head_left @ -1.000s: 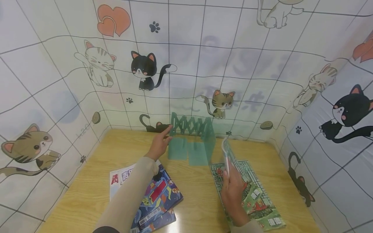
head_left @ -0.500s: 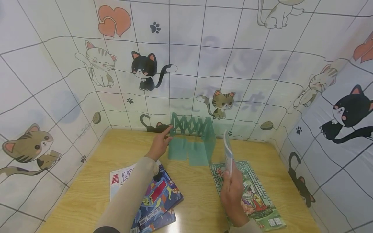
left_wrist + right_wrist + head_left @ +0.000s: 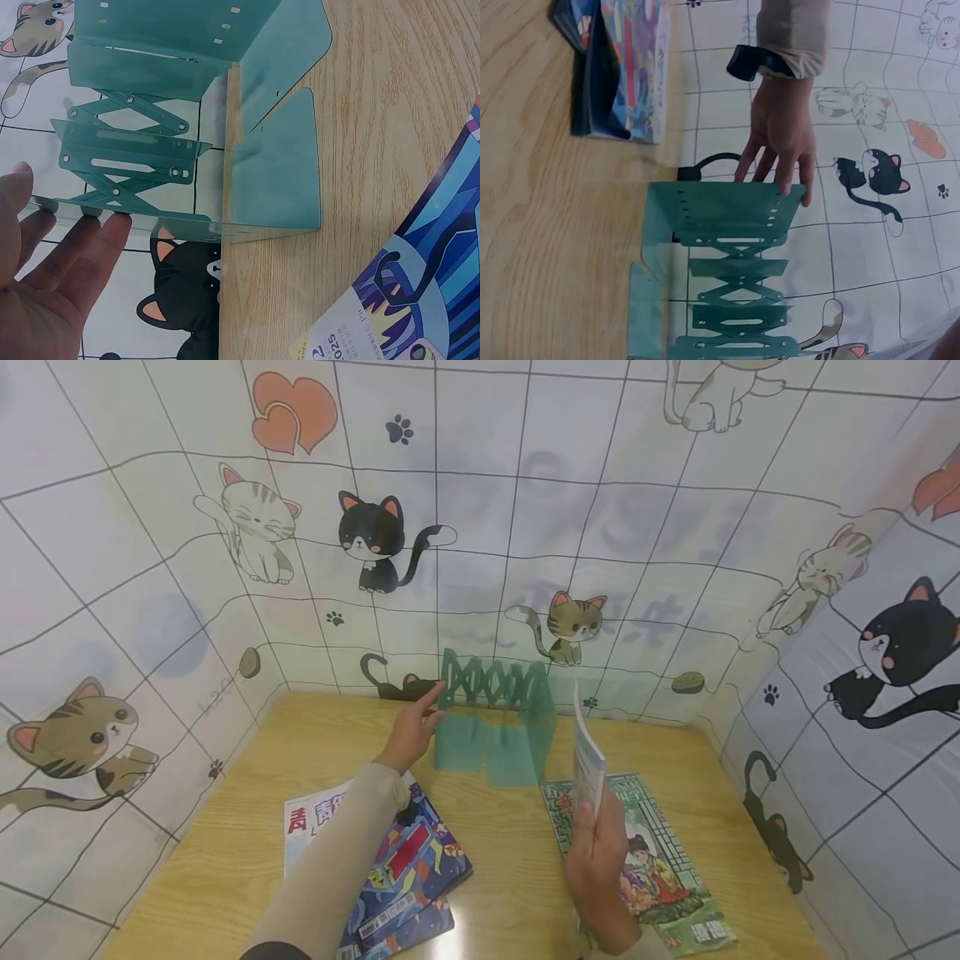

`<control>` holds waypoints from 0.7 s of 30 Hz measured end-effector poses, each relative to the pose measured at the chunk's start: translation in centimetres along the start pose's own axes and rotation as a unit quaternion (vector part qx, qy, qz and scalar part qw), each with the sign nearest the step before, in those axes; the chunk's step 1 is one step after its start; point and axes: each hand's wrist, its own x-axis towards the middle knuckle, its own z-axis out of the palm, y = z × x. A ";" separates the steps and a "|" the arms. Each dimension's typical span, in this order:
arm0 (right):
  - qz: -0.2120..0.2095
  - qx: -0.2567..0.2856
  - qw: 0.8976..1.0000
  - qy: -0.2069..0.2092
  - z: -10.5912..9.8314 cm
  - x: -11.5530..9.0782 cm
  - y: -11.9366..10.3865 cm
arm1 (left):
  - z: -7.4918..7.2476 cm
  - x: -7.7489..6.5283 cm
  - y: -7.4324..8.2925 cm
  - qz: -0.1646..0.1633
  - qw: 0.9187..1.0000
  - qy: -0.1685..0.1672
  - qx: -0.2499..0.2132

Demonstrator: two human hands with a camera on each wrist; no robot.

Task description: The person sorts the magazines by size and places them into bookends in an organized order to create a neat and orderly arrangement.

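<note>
Centre: left hand (image 3: 408, 735), fingers apart, touched green metal bookend (image 3: 510, 747); light contact risked sliding. Lower right: right hand (image 3: 597, 860) clamped thin pale paper magazine (image 3: 588, 758).

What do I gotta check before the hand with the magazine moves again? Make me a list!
1. Right hand has the magazine: ok, it holds it upright.
2. Left hand touches the bookend rack: ok, its fingers rest against the left end plate.
3. Rack stands upright: ok, its base plates lie on the table.
4. Magazine lined up between the end plates: not ok, it is outside, right of the rack.
5. Magazine pile on the left is neat: not ok, it is fanned out.
6. Rack stays steady without the hand: cannot tell.
</note>
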 end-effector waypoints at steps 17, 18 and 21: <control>0.028 0.046 0.998 -0.011 0.4 -0.3 -0.5 | -0.2 0.0 0.0 0.004 1.000 -0.001 -0.019; 0.026 0.055 0.998 -0.013 0.5 -0.2 -0.8 | -0.1 0.0 0.0 0.004 1.000 -0.002 -0.020; 0.012 0.066 0.998 -0.019 0.6 0.5 -2.1 | -0.1 0.1 -0.1 0.002 1.000 -0.004 -0.022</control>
